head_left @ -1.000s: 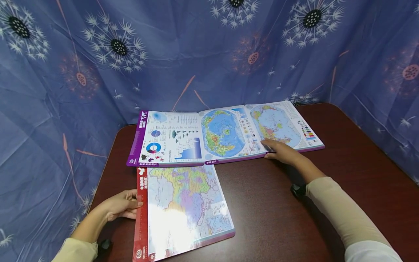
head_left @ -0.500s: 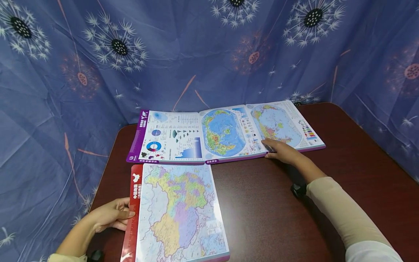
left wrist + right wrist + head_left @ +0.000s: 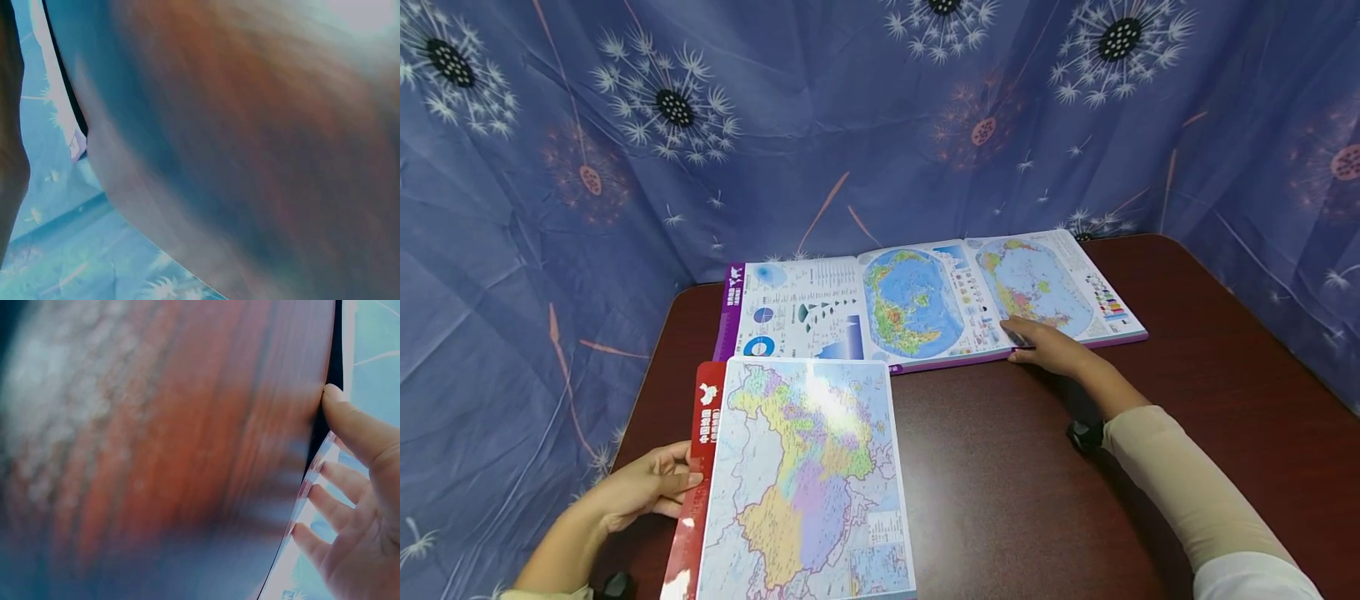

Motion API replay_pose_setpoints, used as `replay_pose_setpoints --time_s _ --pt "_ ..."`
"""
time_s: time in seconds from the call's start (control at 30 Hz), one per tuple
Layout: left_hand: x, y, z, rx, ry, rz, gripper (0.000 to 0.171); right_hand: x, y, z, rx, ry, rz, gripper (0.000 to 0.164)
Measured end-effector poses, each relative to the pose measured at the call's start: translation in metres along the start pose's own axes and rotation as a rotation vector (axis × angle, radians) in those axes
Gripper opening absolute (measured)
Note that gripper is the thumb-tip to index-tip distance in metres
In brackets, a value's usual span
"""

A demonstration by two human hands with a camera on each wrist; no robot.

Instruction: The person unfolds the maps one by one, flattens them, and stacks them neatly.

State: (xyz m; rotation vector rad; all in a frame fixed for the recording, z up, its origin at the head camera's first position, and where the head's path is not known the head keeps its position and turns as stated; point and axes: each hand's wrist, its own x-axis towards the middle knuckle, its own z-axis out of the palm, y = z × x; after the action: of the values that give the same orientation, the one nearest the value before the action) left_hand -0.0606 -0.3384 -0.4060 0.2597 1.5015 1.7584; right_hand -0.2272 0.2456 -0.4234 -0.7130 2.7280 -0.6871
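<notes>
In the head view my left hand (image 3: 643,483) grips the red left border of a folded China map (image 3: 805,500), thumb on top and fingers beneath. The China map is tilted, its far edge overlapping the near left part of an unfolded world map (image 3: 925,304) with a purple border. My right hand (image 3: 1048,346) rests at the world map's front edge, fingertips on the page and thumb at the edge. In the right wrist view its fingers (image 3: 340,512) lie spread and nearly straight along that map. The left wrist view is mostly blurred, with a white map corner (image 3: 78,144) at the left.
Both maps are over a dark brown table (image 3: 1022,475). A blue curtain (image 3: 850,125) with dandelion prints hangs right behind and to the left of the table. A dark wrist device (image 3: 1084,435) sits under my right wrist.
My left hand first drew the China map nearer and left, out from below the world map, then raised its far edge over the world map's left panel. My right hand has hardly moved.
</notes>
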Motion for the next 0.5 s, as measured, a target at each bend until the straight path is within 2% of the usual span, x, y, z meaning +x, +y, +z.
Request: replay_pose_setpoints --time_s 0.2,0.3,0.43,0.5 --pt "0.02 0.006 0.004 0.111 0.099 0.089 0.013 0.0 0.0 -0.002 0.049 -0.028 0.018 0.063" --pt "0.031 0.009 0.007 0.132 0.15 0.134 0.01 0.0 -0.002 -0.003 0.031 -0.024 0.009 0.065" --pt "0.047 0.013 0.012 0.126 0.243 0.186 0.007 0.0 -0.008 -0.004 0.027 0.042 -0.013 0.066" --pt "0.055 0.015 0.014 0.112 0.293 0.206 0.007 0.001 -0.014 -0.003 0.077 0.082 -0.019 0.065"
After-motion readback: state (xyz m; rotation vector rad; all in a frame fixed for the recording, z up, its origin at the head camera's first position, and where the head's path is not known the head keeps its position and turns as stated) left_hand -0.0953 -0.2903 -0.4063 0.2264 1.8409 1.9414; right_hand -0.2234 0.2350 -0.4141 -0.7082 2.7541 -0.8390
